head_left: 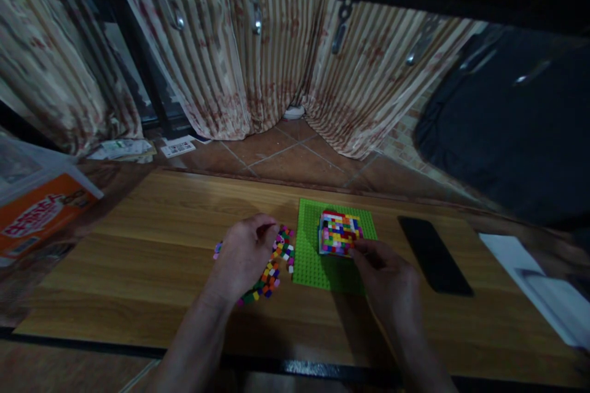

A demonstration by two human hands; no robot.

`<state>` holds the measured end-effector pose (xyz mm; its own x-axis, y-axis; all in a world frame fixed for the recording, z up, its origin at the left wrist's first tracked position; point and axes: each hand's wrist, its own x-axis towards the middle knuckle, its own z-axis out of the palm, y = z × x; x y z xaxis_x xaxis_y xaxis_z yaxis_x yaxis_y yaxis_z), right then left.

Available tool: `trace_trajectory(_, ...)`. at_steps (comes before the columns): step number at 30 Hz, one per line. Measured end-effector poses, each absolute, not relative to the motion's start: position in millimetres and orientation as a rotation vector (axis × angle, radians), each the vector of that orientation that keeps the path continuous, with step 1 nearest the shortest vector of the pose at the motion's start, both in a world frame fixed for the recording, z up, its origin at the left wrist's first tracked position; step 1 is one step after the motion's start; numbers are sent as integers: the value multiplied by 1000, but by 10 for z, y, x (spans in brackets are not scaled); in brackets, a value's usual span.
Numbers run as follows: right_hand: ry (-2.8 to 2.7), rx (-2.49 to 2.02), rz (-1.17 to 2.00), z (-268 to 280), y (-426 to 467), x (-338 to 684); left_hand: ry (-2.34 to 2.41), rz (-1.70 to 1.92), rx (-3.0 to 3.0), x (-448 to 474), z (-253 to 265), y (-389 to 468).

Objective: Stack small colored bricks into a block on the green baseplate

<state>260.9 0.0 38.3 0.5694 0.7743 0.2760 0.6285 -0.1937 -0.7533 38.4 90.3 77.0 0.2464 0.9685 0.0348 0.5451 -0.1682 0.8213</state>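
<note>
on the plate (313, 267) a many-coloured block (340, 233) stands built up; loose bricks (269, 277) lie unplaced left of the plate. the right hand's (391, 279) grip touches the block, the left hand's (242, 255) is over the bricks; both nearly closed, contents too dim to tell.

We hold our left hand (242, 252) with curled fingers over loose coloured bricks (271, 272), left of a green baseplate (310, 258) on the wooden table (147, 252). We have our right hand (391, 282) at the near right corner of the multicoloured brick block (338, 233) on that baseplate. Farther right we see a flat black object (436, 255); at the far side, striped curtains (276, 67) hang.
</note>
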Motion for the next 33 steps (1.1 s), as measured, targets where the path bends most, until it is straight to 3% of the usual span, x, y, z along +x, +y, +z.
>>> trace_trajectory(33, -998, -1862, 247, 374, 56, 2578, 1351, 744, 1826, 413, 748, 909)
